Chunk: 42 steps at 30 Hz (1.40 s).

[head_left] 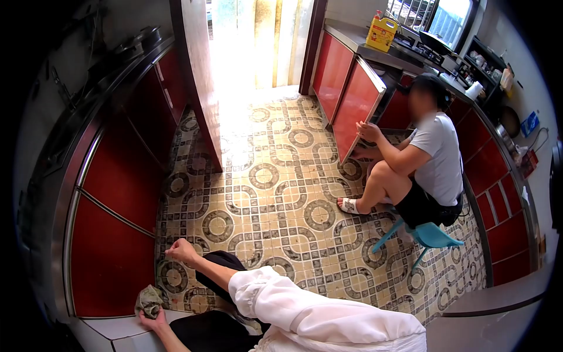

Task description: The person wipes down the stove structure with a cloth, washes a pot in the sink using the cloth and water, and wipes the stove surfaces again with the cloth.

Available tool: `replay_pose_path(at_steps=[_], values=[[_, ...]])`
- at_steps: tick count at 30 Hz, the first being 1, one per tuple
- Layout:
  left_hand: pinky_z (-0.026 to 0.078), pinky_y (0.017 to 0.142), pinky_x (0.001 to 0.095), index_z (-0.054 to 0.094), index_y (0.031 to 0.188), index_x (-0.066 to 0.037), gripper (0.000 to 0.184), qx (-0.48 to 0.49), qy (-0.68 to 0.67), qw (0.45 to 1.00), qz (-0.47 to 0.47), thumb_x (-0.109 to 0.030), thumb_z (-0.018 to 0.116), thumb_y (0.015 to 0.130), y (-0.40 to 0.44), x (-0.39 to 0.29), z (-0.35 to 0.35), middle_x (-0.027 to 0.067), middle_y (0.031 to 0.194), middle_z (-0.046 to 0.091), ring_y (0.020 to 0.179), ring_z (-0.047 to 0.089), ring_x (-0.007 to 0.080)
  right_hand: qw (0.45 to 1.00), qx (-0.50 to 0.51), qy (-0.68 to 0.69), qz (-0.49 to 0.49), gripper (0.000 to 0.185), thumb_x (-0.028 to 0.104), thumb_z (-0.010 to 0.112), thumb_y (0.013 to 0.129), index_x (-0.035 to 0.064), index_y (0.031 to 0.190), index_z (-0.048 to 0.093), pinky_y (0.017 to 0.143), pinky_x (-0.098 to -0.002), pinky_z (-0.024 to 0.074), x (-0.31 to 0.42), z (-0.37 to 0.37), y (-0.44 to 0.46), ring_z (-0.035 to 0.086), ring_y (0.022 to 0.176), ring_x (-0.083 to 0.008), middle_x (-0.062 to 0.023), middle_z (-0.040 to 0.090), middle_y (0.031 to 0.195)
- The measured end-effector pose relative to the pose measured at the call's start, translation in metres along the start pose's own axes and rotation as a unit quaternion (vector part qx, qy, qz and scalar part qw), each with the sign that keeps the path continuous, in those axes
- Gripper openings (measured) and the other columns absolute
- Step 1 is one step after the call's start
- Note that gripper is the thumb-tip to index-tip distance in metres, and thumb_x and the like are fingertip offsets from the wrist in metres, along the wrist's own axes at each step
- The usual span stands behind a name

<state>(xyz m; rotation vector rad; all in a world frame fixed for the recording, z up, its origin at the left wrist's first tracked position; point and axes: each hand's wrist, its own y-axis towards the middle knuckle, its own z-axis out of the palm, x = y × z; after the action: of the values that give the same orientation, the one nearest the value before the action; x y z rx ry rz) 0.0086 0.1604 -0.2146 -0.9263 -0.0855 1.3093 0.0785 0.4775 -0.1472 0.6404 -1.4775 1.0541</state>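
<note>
At the lower left, my left hand (153,320) grips a crumpled grey-green cloth (149,301), beside the low corner of a red cabinet door (111,258). My right arm, in a white sleeve (328,308), reaches across to the left over my dark-trousered knee. Above the patterned floor, near that same cabinet, my right hand (183,251) is closed with its fingers curled. Whatever may be inside those fingers is too small to make out. The right hand is apart from the cloth.
Another person (434,152) sits on a blue stool (437,236) at right, a hand on an open red cabinet door (363,105). A yellow jug (382,33) stands on the counter near a wok (435,43). A door panel (198,82) juts out at left.
</note>
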Motion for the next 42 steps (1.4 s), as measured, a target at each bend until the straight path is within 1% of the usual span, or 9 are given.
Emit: replay_pose_path(at_steps=[19,21,25,28,29,31,36,39,42], values=[[0.041,0.092,0.0473,0.057,0.112,-0.01,0.043,-0.034,-0.005,0.999,-0.001,-0.027,0.056,0.073,-0.018,0.004,0.011,0.0086,0.118,0.056,0.111,0.051,0.0286,1.0,-0.02,0.015,-0.013,0.015,0.011,0.061,0.07,-0.0004,0.06,0.06,0.053,-0.0308,0.0423,-0.012,0.009,0.01,0.053,0.055,-0.0135,-0.0055,0.056,0.056],[0.041,0.092,0.0471,0.057,0.113,-0.009,0.044,-0.013,0.0,1.0,-0.002,-0.027,0.056,0.073,-0.013,0.006,0.013,0.0089,0.118,0.056,0.112,0.051,0.0289,1.0,0.018,0.012,0.006,0.011,0.009,0.059,0.073,0.0001,0.08,0.062,0.049,-0.029,0.0414,-0.01,0.0,0.019,0.053,0.055,-0.0136,-0.0069,0.058,0.064],[0.042,0.091,0.0468,0.057,0.113,-0.009,0.044,-0.007,-0.041,0.999,0.001,-0.025,0.056,0.072,-0.009,0.0,0.001,0.0087,0.117,0.057,0.111,0.051,0.0277,0.943,-0.22,0.248,-0.02,0.063,0.005,0.053,0.079,0.0073,0.136,0.028,0.041,-0.0253,0.0387,0.005,-0.078,0.067,0.053,0.054,-0.0137,-0.0096,0.057,0.08],[0.04,0.092,0.0495,0.056,0.115,-0.011,0.043,-0.009,-0.046,0.999,-0.002,-0.024,0.054,0.074,0.001,-0.005,-0.008,0.0082,0.12,0.055,0.113,0.05,0.0287,0.897,-0.437,-0.043,-0.049,0.075,0.008,0.046,0.076,0.0101,0.144,0.014,0.07,-0.0379,0.0481,0.067,-0.22,0.103,0.06,0.08,-0.0305,-0.0241,0.053,0.121],[0.04,0.092,0.0497,0.056,0.114,-0.01,0.042,-0.008,-0.049,0.999,0.0,-0.023,0.054,0.074,0.0,-0.006,-0.009,0.0081,0.12,0.055,0.113,0.05,0.0287,0.888,-0.451,-0.073,-0.052,0.08,0.008,0.048,0.076,0.0117,0.145,0.008,0.064,-0.0371,0.0488,0.114,-0.267,0.082,0.06,0.071,-0.0273,-0.0227,0.059,0.109],[0.041,0.092,0.05,0.056,0.114,-0.01,0.042,-0.005,-0.054,0.999,0.003,-0.023,0.054,0.074,-0.002,-0.01,-0.006,0.008,0.119,0.055,0.112,0.05,0.0287,0.839,-0.522,-0.144,-0.055,0.084,0.007,0.05,0.077,0.0133,0.145,0.002,0.045,-0.0259,0.0444,0.191,-0.351,0.049,0.052,0.053,-0.0164,-0.0198,0.062,0.093],[0.044,0.088,0.0465,0.058,0.109,-0.009,0.04,-0.03,-0.043,0.999,0.009,-0.023,0.057,0.071,-0.004,-0.006,-0.003,0.0074,0.114,0.058,0.108,0.053,0.0272,0.701,-0.692,-0.162,-0.065,0.076,0.014,0.05,0.078,0.0095,0.143,0.011,0.07,-0.0359,0.0536,0.305,-0.465,-0.046,0.064,0.081,-0.0301,-0.0255,0.059,0.109],[0.044,0.087,0.0451,0.058,0.107,-0.009,0.038,-0.029,-0.038,0.999,0.005,-0.022,0.057,0.072,-0.013,0.0,0.006,0.0075,0.112,0.058,0.107,0.053,0.0271,0.599,-0.75,-0.249,-0.131,0.044,0.016,0.055,0.075,0.0038,0.118,0.052,0.08,-0.0365,0.051,0.288,-0.515,-0.044,0.063,0.091,-0.032,-0.0176,0.064,0.102],[0.044,0.087,0.0434,0.059,0.106,-0.009,0.035,0.008,-0.023,1.0,-0.01,-0.021,0.057,0.073,-0.005,0.001,0.003,0.0069,0.11,0.059,0.104,0.054,0.0261,0.769,-0.611,-0.164,-0.089,0.016,0.016,0.058,0.074,0.0038,0.082,0.065,0.075,-0.0327,0.05,0.226,-0.537,-0.006,0.064,0.081,-0.0239,-0.0151,0.067,0.087]])
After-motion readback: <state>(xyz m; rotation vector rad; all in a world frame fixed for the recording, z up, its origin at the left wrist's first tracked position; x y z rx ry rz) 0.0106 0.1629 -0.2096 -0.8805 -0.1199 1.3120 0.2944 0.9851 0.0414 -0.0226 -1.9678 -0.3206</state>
